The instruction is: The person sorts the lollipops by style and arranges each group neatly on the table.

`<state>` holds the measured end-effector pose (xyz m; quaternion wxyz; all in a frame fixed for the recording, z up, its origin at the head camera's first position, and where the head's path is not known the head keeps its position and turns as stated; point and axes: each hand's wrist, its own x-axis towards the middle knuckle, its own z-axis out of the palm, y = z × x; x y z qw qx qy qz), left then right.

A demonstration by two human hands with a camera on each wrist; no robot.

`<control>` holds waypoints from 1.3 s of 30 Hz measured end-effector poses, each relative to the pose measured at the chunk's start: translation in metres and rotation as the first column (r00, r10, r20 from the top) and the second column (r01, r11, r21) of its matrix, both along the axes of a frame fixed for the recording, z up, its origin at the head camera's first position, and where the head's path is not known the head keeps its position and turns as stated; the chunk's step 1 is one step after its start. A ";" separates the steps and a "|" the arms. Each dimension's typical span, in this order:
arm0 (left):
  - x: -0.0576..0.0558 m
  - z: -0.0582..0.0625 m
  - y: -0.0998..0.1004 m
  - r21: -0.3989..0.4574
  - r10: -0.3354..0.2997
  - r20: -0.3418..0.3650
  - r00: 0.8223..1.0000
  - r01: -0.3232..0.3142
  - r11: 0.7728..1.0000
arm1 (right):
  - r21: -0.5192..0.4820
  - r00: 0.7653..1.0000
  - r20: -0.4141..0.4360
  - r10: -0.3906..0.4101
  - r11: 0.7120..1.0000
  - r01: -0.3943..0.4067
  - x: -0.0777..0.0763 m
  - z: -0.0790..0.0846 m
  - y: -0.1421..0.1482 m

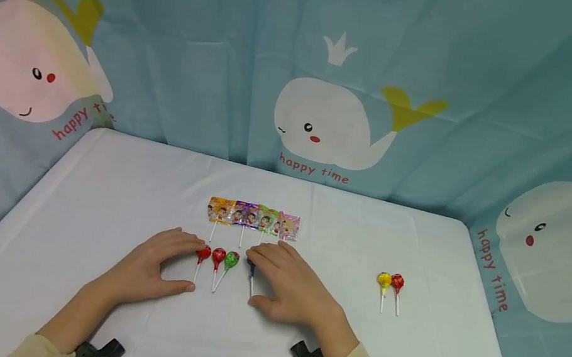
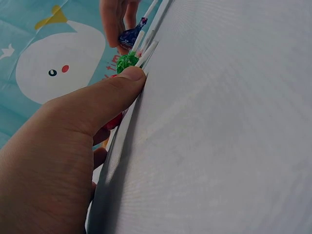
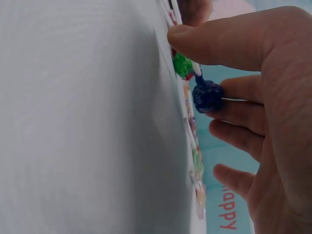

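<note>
Held end to end

The left hand (image 1: 154, 262) pinches a red lollipop (image 1: 205, 253) and the right hand (image 1: 295, 287) a blue lollipop (image 3: 207, 97), fingers at the candy, thumb by the stick's end — a span that likely stops rolling. A second red lollipop (image 1: 218, 255) and a green lollipop (image 1: 231, 259) lie between on the counter (image 1: 147, 186), sticks nearward — probably for easy reach.

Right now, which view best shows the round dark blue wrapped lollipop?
Right wrist: the blue lollipop looks largest, its wrapped ball mostly uncovered. The head view hides part behind the right hand; the left wrist view shows it smaller.
</note>
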<state>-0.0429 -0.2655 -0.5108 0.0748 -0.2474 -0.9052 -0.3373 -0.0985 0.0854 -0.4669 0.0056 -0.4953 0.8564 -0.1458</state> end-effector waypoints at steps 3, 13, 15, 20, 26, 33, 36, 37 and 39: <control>-0.001 0.000 0.001 0.008 -0.009 0.002 1.000 0.009 1.000 | 0.001 1.000 0.015 0.001 1.000 -0.001 0.001 0.000 -0.001; 0.003 -0.001 -0.001 -0.001 0.009 -0.021 1.000 -0.009 1.000 | 0.020 1.000 -0.017 0.020 1.000 -0.020 0.002 -0.004 -0.009; 0.003 -0.001 -0.001 0.002 0.008 -0.024 1.000 -0.007 1.000 | 0.027 0.999 -0.030 0.019 0.999 -0.019 0.001 -0.005 -0.010; 0.002 0.001 0.002 0.008 -0.003 -0.032 0.999 0.003 1.000 | 0.034 1.000 -0.021 0.014 0.999 -0.013 0.001 -0.007 -0.011; 0.001 0.004 0.003 0.035 -0.025 -0.051 0.998 0.026 0.999 | 0.023 1.000 -0.010 0.002 1.000 -0.002 0.000 -0.006 -0.011; 0.001 0.005 0.003 0.030 -0.021 -0.030 0.999 0.022 0.999 | 0.024 1.000 -0.010 -0.007 1.000 0.007 -0.001 -0.009 -0.010; 0.001 0.006 0.003 0.025 -0.014 -0.028 1.000 0.015 1.000 | 0.019 1.000 0.000 -0.004 1.000 0.004 -0.001 -0.010 -0.011; 0.001 0.006 0.003 0.025 -0.013 -0.028 1.000 0.014 1.000 | 0.019 1.000 0.000 -0.003 1.000 0.003 -0.001 -0.010 -0.011; 0.002 0.007 0.003 0.025 -0.012 -0.026 1.000 0.013 1.000 | 0.019 1.000 -0.004 -0.002 1.000 0.002 -0.002 -0.011 -0.011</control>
